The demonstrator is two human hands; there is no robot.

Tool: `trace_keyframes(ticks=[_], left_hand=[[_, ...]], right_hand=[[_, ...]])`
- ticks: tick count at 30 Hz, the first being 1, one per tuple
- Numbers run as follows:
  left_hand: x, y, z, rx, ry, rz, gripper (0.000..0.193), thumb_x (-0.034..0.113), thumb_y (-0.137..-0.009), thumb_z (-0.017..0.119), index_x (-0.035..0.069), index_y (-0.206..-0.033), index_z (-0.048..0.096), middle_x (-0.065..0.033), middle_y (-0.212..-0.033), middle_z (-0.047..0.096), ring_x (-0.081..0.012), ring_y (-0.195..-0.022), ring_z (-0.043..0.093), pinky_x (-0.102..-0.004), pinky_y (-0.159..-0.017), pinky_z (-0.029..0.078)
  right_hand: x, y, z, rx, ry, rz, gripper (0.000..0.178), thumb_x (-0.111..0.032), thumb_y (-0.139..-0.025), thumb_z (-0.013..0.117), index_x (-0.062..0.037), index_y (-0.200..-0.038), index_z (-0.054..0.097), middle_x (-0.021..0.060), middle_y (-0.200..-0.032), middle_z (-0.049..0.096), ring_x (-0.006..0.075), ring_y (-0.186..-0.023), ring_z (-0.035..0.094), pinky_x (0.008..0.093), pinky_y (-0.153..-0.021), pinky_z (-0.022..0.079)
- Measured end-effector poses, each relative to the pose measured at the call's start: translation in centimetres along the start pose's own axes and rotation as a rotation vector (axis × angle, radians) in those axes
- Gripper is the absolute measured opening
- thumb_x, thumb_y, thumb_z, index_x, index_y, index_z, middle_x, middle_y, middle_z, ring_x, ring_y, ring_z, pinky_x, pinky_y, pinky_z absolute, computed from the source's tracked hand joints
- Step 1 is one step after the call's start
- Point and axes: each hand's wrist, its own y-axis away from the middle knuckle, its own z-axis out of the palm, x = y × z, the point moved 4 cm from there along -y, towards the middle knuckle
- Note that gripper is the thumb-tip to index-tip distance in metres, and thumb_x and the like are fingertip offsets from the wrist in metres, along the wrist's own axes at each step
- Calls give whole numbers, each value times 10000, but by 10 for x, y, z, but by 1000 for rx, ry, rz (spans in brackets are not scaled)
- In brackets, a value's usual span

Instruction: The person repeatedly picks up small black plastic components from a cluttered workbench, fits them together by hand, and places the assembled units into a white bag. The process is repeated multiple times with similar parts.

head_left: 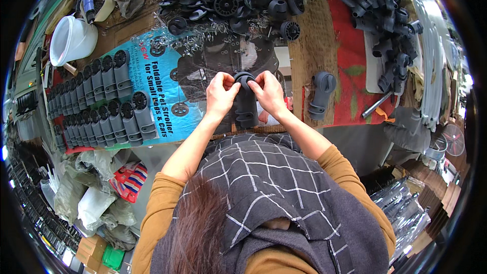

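Observation:
A dark grey plastic joint piece (246, 107) stands lengthwise at the table's front edge, directly before me. A black round cap (244, 77) sits at its far end. My left hand (222, 94) pinches the cap's left side between thumb and fingers. From the right, my right hand (268, 91) grips the same cap, its thumb close to the left one. The exact seating of cap and piece is partly hidden by my fingers. A similar grey piece with a round end (321, 94) lies on the bare board to the right.
Finished-looking grey pieces (122, 78) stand in two rows at left. Black round caps (225, 5) heap at the back, with metal springs (195, 40) before them. Grey tubular parts (390, 35) pile on red cloth at right. A white bucket (73, 40) and blue electric screwdriver (89, 2) are far left.

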Motion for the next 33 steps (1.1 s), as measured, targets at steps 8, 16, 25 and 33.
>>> trace_keyframes(ticks=[8,16,25,33], left_hand=[[-14,-6,8,-194,-88,113,431,231,-915,571,29,-1294,529,-183,-1226,585,-304,-1131,569,-350,-952,439],[-31,-12,12,-263,6,-8,412,144,-889,623,42,-1282,553,-103,-1202,596,-193,-1042,590,-306,-896,460],[-23,-33,11,-611,-159,-37,549,94,-746,702,-6,-1248,502,-154,-1144,536,-251,-1081,549,-336,-942,441],[-10,-33,15,-514,-297,-49,616,219,-601,817,-3,-1106,543,-147,-1090,540,-252,-1013,550,-348,-878,459]], right_hand=[[17,-3,19,-116,-180,-73,340,-236,-909,589,9,-1131,505,201,-1066,580,376,-1022,562,415,-860,459],[24,-10,23,-176,-269,-51,292,-212,-896,595,2,-1072,503,203,-1011,566,371,-960,564,418,-836,453],[23,-10,25,-296,-135,44,345,-219,-858,603,12,-1113,575,199,-1051,605,343,-1029,567,413,-896,447],[18,-13,21,-275,-241,195,398,-281,-849,654,5,-1116,584,173,-1013,625,258,-956,613,372,-833,482]])
